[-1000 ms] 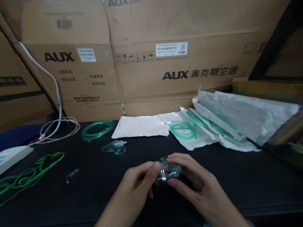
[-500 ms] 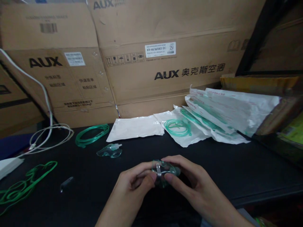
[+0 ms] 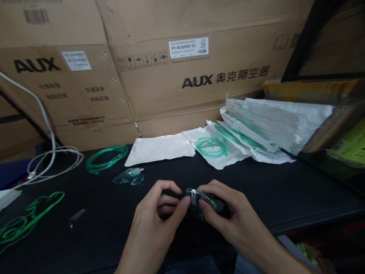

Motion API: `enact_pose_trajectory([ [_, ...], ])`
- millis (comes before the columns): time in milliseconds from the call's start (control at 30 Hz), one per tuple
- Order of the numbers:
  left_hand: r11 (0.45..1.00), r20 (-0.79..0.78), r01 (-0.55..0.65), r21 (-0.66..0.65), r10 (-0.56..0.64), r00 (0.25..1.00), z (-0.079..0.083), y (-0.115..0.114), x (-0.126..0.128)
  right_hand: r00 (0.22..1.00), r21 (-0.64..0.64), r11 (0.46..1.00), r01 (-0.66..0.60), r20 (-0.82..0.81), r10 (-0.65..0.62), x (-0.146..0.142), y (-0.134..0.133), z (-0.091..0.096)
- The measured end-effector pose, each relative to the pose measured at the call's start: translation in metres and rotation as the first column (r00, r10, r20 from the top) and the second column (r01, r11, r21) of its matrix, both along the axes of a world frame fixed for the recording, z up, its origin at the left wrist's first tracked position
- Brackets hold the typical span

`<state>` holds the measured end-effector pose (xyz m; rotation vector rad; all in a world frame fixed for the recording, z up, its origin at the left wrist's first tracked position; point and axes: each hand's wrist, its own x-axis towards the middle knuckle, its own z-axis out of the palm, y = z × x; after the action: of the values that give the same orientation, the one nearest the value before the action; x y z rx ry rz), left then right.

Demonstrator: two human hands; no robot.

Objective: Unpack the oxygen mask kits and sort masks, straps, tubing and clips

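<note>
Both my hands hold a small clear green plastic mask [image 3: 205, 200] with a thin metal strip across it, just above the black table [image 3: 285, 190]. My left hand [image 3: 155, 224] pinches its left side with thumb and curled fingers. My right hand [image 3: 228, 217] wraps round its right side, fingers closed on it. A second clear green mask [image 3: 129, 177] lies on the table a little to the left and farther back, untouched.
A coil of green tubing [image 3: 105, 160], a white cable [image 3: 51, 160], a green elastic strap [image 3: 25, 220] and a small dark piece [image 3: 76, 217] lie at the left. White sealed packets [image 3: 256, 129] are stacked at the right. Cardboard boxes [image 3: 185, 72] stand behind.
The view has shifted right and down. My hands have turned the mask between them, so the metal strip now faces up at its left end; my left fingers have curled in more.
</note>
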<state>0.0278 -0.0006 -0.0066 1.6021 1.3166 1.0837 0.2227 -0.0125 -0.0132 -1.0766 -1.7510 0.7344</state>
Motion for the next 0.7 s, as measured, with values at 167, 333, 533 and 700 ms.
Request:
enact_pose_trajectory([
  [167,0.976,-0.149,0.056,0.211,-0.024,0.989,0.0058,-0.0063,0.0017,0.999,0.019,0.999,0.041,0.003,-0.041,-0.0002,0.0015,-0.0001],
  [333,0.966,-0.189,0.083,0.243,-0.036,0.981,0.0055,-0.0053,0.0020,0.999,0.087,0.996,0.033,0.006,-0.033,-0.0010,0.0013,-0.0017],
  [533,0.967,-0.159,0.125,0.220,-0.091,0.983,0.0026,-0.0034,0.0015,1.000,0.077,0.997,-0.010,-0.002,0.010,0.0004,-0.0025,-0.0008],
  [700,0.974,-0.154,0.151,0.171,-0.125,0.980,0.0023,-0.0046,0.0015,1.000,0.149,0.989,0.014,0.006,-0.015,-0.0019,-0.0023,-0.0003],
])
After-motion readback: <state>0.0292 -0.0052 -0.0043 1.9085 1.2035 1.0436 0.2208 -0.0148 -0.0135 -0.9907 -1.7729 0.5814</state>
